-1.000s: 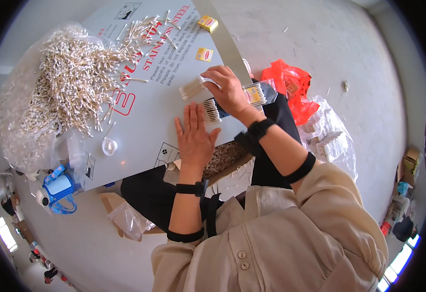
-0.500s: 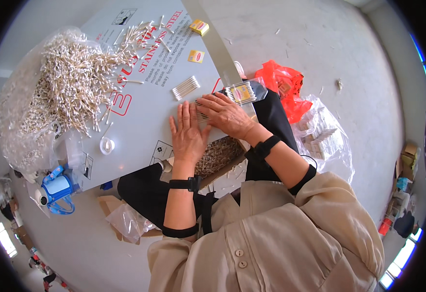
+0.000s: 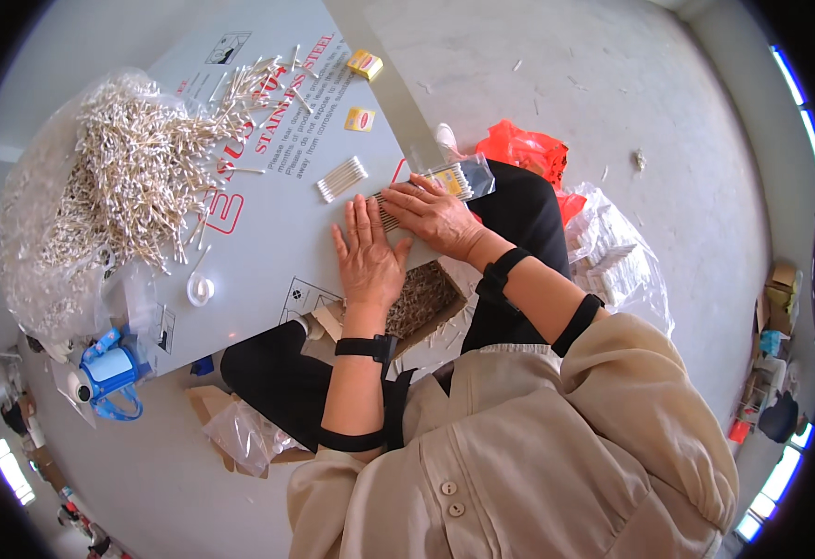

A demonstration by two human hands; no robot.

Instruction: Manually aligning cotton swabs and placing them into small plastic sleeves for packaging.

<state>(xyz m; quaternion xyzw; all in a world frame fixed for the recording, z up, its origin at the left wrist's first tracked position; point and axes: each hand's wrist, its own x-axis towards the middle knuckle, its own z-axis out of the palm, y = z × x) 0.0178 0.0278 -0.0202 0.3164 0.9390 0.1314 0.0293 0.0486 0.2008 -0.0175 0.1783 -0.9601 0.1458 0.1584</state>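
Note:
Both my hands lie at the near edge of the metal-topped table [image 3: 268,244], over a row of cotton swabs [image 3: 388,218] that shows only between them. My left hand [image 3: 371,265] is flat, its fingers stretched forward along the left of that row. Across the top of it my right hand [image 3: 440,224] rests with extended fingers, partly covering a clear pack of swabs with a yellow card [image 3: 448,179]. Just beyond the fingertips lies a separate neat row of swabs [image 3: 342,179]. Farther off are a yellow card [image 3: 360,119] and a small yellow stack [image 3: 365,64].
A big heap of loose swabs [image 3: 137,154] spills from a clear bag at left. Nearby are a round white container [image 3: 200,290] and a blue bottle [image 3: 109,366]. Below my hands sits a cardboard box of swabs [image 3: 457,307]. A red bag [image 3: 519,147] and a clear bag of white packs [image 3: 611,256] lie right.
The view has shifted slightly. Both hands have slid a little to the right over the table, and my right hand now covers more of the pack with the yellow card.

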